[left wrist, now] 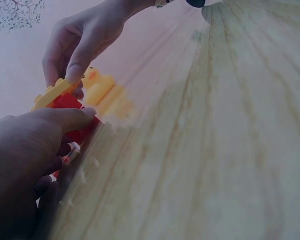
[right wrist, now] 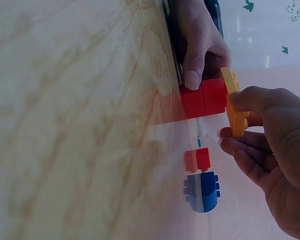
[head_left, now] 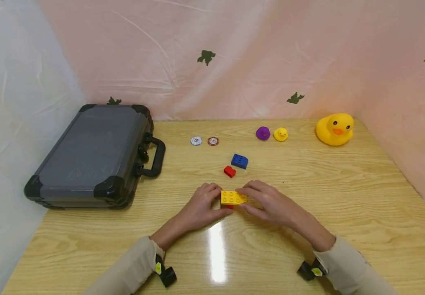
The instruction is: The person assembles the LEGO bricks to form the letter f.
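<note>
In the middle of the table, my left hand (head_left: 201,207) grips a stack of two red toy bricks (right wrist: 202,98) near its base, thumb on the near side. My right hand (head_left: 269,203) pinches a thin yellow studded brick (head_left: 230,197) between thumb and fingers. The yellow brick lies across the top of the red stack, studs up, and its right end sticks out past the stack. Whether it is fully pressed on cannot be told. Just behind the hands lie a small red brick (head_left: 229,171) and a blue brick with a rounded end (head_left: 239,161).
A grey hard case (head_left: 90,151) with a black handle stands at the left. Towards the back are a white poker chip (head_left: 196,141), a red poker chip (head_left: 213,141), a purple duck (head_left: 262,133), a small yellow duck (head_left: 280,134) and a large yellow duck (head_left: 334,130).
</note>
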A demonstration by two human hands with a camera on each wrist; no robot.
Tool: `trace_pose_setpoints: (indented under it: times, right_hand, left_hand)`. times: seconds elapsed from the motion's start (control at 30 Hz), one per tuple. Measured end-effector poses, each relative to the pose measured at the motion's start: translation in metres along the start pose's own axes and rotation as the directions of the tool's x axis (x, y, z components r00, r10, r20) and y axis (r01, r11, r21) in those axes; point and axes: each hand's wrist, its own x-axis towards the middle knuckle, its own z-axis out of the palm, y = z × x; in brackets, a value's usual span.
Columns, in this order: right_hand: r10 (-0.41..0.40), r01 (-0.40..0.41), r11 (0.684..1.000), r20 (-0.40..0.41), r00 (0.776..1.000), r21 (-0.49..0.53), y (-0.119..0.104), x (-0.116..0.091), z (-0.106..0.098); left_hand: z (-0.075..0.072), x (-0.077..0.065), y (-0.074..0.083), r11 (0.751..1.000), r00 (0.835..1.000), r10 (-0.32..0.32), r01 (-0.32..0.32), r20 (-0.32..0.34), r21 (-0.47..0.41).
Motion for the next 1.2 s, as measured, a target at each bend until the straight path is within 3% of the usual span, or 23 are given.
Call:
trace_pose_setpoints:
  times: [0.5,0.8,1.07,1.2]
  right_hand:
    - [-0.017,0.017,1.0,0.031,0.999,0.002,0.002,0.005,-0.003]
    - [-0.008,0.008,1.0,-0.018,1.0,0.019,0.005,0.004,0.001]
    - [0.115,-0.107,0.979,-0.035,0.993,0.171,0.014,0.007,-0.002]
    - [0.143,-0.124,0.968,-0.077,0.987,0.217,0.025,0.013,0.0]
  left_hand:
    - [-0.001,0.0,-0.001,1.0,1.0,-0.008,0.008,-0.002,-0.011]
    - [0.0,0.0,-0.001,1.0,1.0,-0.016,0.016,0.004,-0.022]
    - [-0.001,0.0,0.001,0.999,1.0,-0.026,0.026,0.014,-0.018]
    - [-0.001,0.0,0.001,0.999,0.999,-0.031,0.031,0.017,-0.019]
